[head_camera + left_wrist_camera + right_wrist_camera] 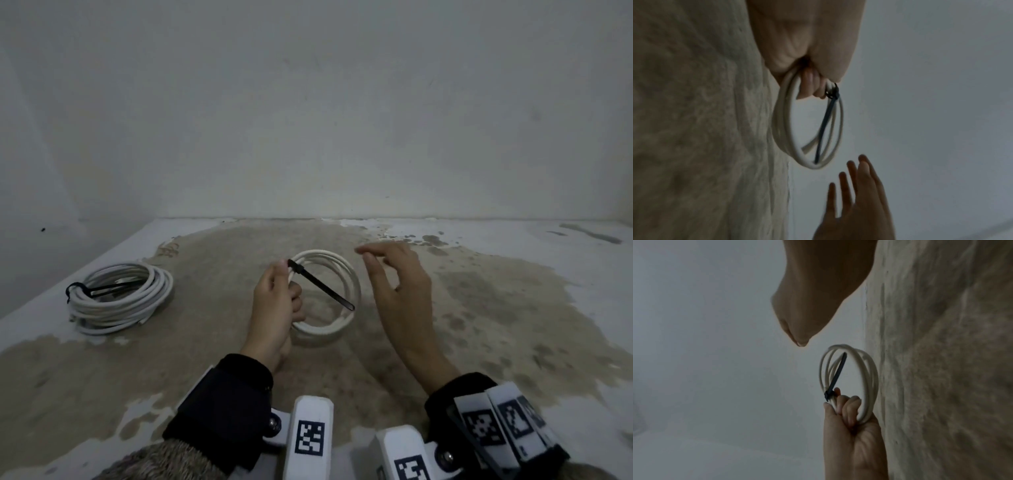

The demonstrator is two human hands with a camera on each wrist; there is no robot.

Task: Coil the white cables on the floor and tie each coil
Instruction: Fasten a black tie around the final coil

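My left hand grips a small coil of white cable held above the floor, fingers curled round its strands. A black cable tie is fastened on the coil next to my fingers, and its long tail sticks out across the ring. My right hand hovers just right of the coil with fingers spread and relaxed, touching nothing. A second, larger white coil lies on the floor at the left, bound with a black tie.
The floor is bare concrete with patchy white paint, ending at a plain white wall close behind the coils. Tracking markers sit on both wrists at the bottom edge.
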